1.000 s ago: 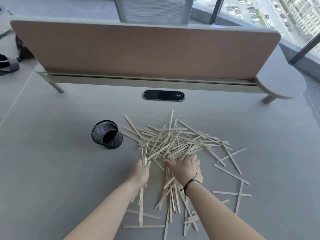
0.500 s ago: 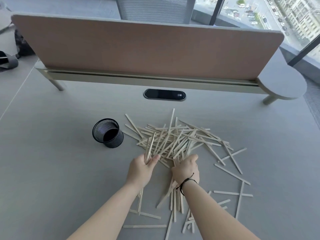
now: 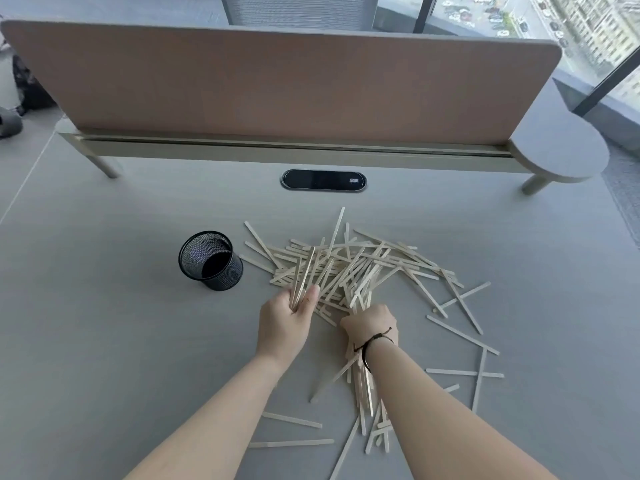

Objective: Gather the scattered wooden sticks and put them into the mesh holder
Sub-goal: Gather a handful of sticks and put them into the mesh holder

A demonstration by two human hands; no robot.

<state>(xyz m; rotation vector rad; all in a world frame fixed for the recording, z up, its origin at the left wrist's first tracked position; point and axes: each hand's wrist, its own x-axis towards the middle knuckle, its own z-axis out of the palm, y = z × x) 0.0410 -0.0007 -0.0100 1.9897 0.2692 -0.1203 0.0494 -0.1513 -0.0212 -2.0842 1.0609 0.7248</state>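
A brown divider panel (image 3: 277,84) stands behind a black oval grommet (image 3: 323,180).

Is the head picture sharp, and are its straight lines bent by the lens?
Head view: soft daylight, faint shadows; the sticks and mesh holder are sharp; the divider panel bows from the wide-angle lens; no strong glare on the table.

Soft daylight is coming in from the windows (image 3: 540,26) at approx 1–2 o'clock — bright, slightly washed out there. The desk (image 3: 104,323) is showing only faint, diffuse shadows. Wide-angle distortion is bending the divider panel (image 3: 277,81) w/ edges curving; the centre is staying sharp.
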